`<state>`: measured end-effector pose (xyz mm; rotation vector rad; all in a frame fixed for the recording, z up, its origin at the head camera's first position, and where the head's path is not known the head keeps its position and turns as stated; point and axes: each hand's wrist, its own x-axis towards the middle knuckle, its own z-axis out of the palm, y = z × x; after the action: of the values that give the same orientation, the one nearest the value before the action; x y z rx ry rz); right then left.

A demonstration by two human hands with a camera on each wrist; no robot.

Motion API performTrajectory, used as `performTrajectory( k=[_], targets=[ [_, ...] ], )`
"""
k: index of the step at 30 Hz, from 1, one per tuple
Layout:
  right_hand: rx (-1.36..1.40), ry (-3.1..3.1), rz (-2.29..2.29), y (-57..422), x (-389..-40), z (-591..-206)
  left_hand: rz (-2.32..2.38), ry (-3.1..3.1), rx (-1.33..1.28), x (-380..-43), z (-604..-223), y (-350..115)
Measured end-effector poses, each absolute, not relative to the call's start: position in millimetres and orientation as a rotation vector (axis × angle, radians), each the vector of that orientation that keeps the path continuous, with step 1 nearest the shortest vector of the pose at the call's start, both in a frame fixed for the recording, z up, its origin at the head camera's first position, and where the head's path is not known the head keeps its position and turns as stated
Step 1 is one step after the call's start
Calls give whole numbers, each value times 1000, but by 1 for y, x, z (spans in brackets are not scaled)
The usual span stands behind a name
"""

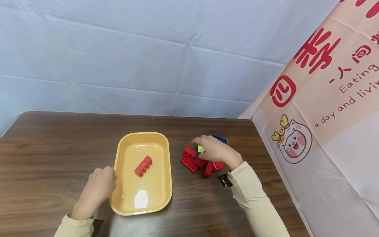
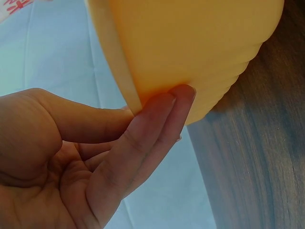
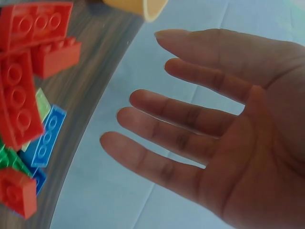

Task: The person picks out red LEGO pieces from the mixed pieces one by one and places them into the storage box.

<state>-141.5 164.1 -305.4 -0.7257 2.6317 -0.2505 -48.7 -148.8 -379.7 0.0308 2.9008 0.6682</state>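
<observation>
Toy bricks (image 1: 189,163) lie heaped on the bench (image 1: 68,141) by the right hand (image 1: 215,149), its fingers loose and empty; a square pinch should serve best, the left hand (image 1: 100,185) grasping the yellow tray (image 1: 161,171) steadily.

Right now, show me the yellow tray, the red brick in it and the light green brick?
Yellow tray (image 1: 133,186): head view, bare floor.
Red brick (image 1: 142,165): head view, body's middle.
Light green brick (image 1: 201,149): head view, exposed part.

Can count two hands (image 1: 100,186) (image 1: 214,149), one table (image 1: 74,141), one yellow tray (image 1: 157,187), one red block (image 1: 143,166) inside. Outside, can see at least four more red blocks (image 1: 189,163), two blue blocks (image 3: 49,136), one light green block (image 1: 201,149), one dark green block (image 3: 12,161).
</observation>
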Motion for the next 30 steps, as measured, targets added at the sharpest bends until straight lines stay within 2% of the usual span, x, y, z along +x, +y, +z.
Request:
performTrajectory(
  k=[12, 30],
  targets=[
    [-661, 2647, -274, 205, -147, -310, 662, 2907, 49, -50, -381, -150],
    [-593, 2607, -393, 232, -144, -338, 680, 2893, 47, -50, -380, -150]
  ],
)
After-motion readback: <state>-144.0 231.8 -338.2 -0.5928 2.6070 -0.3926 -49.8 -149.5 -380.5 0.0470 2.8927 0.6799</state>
